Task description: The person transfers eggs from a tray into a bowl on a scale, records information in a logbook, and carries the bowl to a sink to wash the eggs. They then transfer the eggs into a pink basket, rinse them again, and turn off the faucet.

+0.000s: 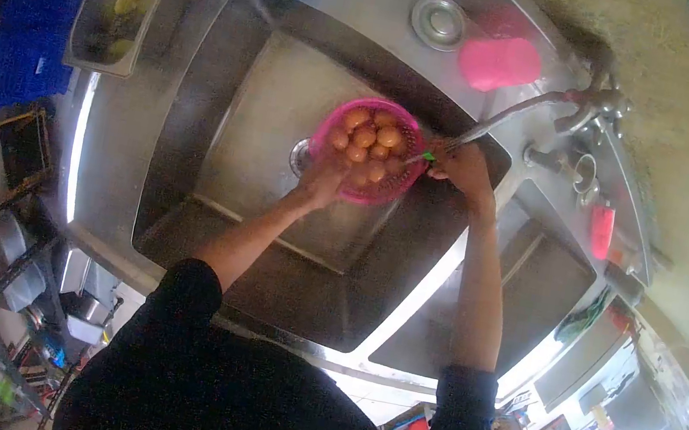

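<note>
A pink basket (pixel 420 122) holds several round brown items that look like eggs (pixel 364 136); it stands in the large steel sink (pixel 279 113). My left hand (pixel 325 181) grips the basket's near-left rim, its fingertips reaching inside and blurred. On the basket's right side, my right hand (pixel 463 171) is closed around the end of the long tap spout (pixel 507 115). A small green piece (pixel 429 156) shows at its fingertips, and a thin pale streak, perhaps water, runs from there over the basket.
Behind the sink lie a round metal drain piece (pixel 438 23) and a pink object (pixel 499 63). A second basin (pixel 497 286) is on the right. At the left are a metal container (pixel 118 13) with yellow-green things and a blue crate (pixel 34 26).
</note>
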Tool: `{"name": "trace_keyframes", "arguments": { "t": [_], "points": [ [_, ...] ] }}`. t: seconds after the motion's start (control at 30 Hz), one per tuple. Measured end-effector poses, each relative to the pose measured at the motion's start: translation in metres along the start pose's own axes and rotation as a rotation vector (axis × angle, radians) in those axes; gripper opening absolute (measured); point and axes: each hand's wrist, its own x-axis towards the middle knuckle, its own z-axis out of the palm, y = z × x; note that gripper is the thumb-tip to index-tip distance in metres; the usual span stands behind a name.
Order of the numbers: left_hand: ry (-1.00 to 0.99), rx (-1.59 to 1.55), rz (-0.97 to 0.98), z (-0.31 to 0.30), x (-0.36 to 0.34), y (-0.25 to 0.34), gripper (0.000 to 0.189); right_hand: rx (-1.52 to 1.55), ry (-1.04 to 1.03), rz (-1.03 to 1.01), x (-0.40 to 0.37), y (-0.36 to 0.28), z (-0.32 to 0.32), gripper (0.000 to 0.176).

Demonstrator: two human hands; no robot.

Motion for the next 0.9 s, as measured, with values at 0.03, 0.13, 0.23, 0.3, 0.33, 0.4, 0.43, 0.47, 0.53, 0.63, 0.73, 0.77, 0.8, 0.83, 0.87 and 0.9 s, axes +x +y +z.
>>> {"name": "trace_keyframes", "arguments": {
  "t": [0.03, 0.13, 0.23, 0.3, 0.33, 0.4, 0.43, 0.47, 0.53, 0.63, 0.73, 0.77, 0.8, 0.83, 0.87, 0.9],
  "points": [
    [0.082, -0.049, 0.007, 0.003, 0.000, -0.005, 0.021, -0.183, 0.055, -0.047, 0.002, 0.003, -0.002, 0.031],
    [0.034, -0.436, 0.012, 0.007, 0.002, -0.016, 0.015, -0.184, 0.208, -0.161, 0.012, 0.013, 0.013, 0.032],
    [0.008, -0.100, 0.034, 0.006, 0.003, -0.018, 0.016, 0.170, 0.241, -0.169, 0.024, -0.004, 0.038, 0.032],
    [-0.015, -0.325, -0.069, 0.006, 0.001, -0.018, 0.017, 0.342, 0.173, -0.175, 0.042, 0.005, 0.046, 0.033],
    [-0.014, -0.315, -0.064, 0.006, 0.001, -0.016, 0.017, 0.365, 0.120, -0.154, 0.039, 0.001, 0.044, 0.034],
    [0.000, -0.169, 0.001, 0.001, 0.001, -0.011, 0.017, 0.404, 0.014, -0.112, 0.029, -0.012, 0.035, 0.034],
    [0.012, -0.033, 0.061, 0.001, 0.001, -0.011, 0.017, 0.361, 0.015, -0.080, 0.028, -0.006, 0.031, 0.033],
    [0.012, -0.015, 0.084, 0.001, 0.001, -0.011, 0.017, 0.318, 0.017, -0.048, 0.027, 0.000, 0.025, 0.031],
    [0.010, 0.021, 0.128, -0.002, 0.001, -0.011, 0.018, 0.231, 0.025, -0.028, 0.024, 0.006, 0.017, 0.031],
    [0.123, 0.036, 0.188, -0.005, 0.001, -0.007, 0.017, 0.133, 0.090, -0.077, 0.022, 0.008, 0.017, 0.034],
    [0.118, 0.038, 0.150, -0.003, -0.002, -0.007, 0.018, 0.222, 0.161, -0.131, 0.027, 0.004, 0.035, 0.032],
    [0.099, 0.015, 0.153, -0.001, -0.003, -0.009, 0.018, 0.323, 0.135, -0.131, 0.026, -0.002, 0.038, 0.031],
    [0.081, -0.008, 0.156, 0.000, -0.003, -0.011, 0.019, 0.425, 0.108, -0.132, 0.025, -0.007, 0.038, 0.030],
    [0.063, -0.031, 0.160, 0.001, -0.003, -0.012, 0.020, 0.487, 0.046, -0.124, 0.022, -0.012, 0.035, 0.030],
    [0.056, -0.020, 0.109, -0.011, 0.000, -0.001, 0.020, 0.548, -0.015, -0.115, 0.017, -0.016, 0.031, 0.029],
    [0.050, -0.011, 0.060, -0.022, 0.003, 0.012, 0.019, 0.606, -0.075, -0.104, 0.014, -0.020, 0.026, 0.028]
  ]
}}
